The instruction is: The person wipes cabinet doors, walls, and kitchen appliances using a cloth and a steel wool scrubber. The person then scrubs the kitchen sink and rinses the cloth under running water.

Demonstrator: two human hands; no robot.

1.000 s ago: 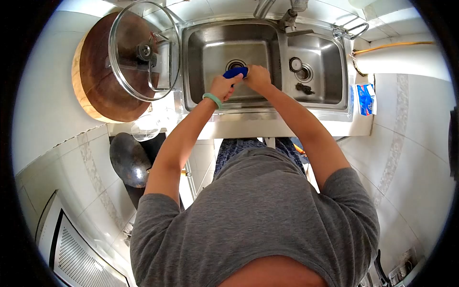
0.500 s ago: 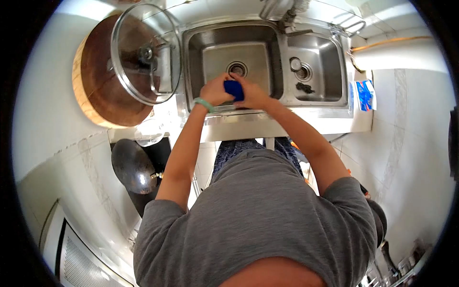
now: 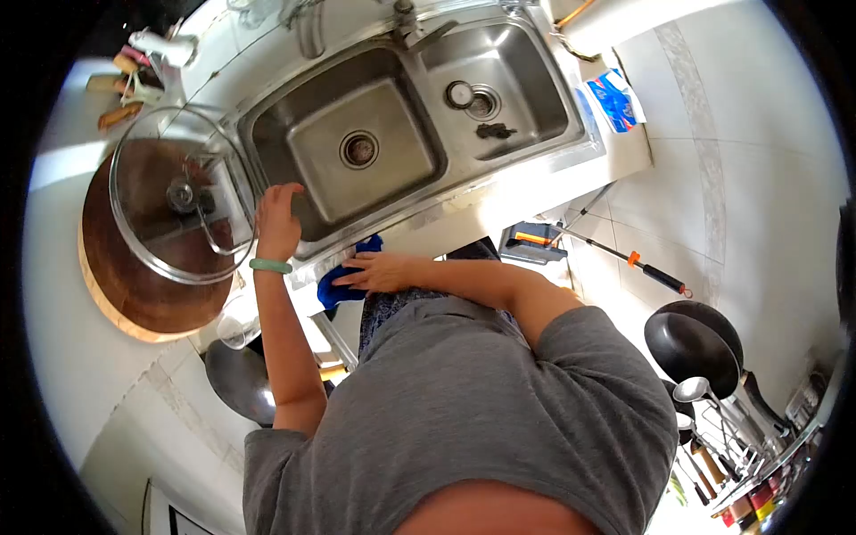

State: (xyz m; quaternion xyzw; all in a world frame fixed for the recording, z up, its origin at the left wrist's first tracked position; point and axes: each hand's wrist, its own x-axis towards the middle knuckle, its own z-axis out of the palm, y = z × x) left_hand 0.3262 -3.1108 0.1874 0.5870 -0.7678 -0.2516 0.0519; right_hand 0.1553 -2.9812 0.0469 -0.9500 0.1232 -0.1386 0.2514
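A blue cloth point(image 3: 334, 291) lies against the front edge of the counter, below the large sink basin point(image 3: 308, 147). My right hand point(image 3: 385, 271) presses on it, with the fingers reaching over the fabric. My left hand point(image 3: 278, 218), with a pale green bangle point(image 3: 270, 266) at the wrist, is over the near left corner of the basin. Its fingers are slightly bent and nothing shows in them. Whether it touches the rim I cannot tell. A clear glass lid point(image 3: 134, 223) stands just left of this hand, in front of a thick round wooden board point(image 3: 134, 303).
The small basin point(image 3: 535, 116) holds a round strainer point(image 3: 459, 94) and a dark scrubber point(image 3: 495, 131). A blue and white packet point(image 3: 615, 100) is on the right counter. Dark pans point(image 3: 691, 348) and a ladle point(image 3: 692, 390) are at lower right, a wok point(image 3: 236, 379) at lower left.
My hands have parted. The right one has brought the blue cloth from above the basin down to the counter's front edge. The left one has let go. My view has turned.
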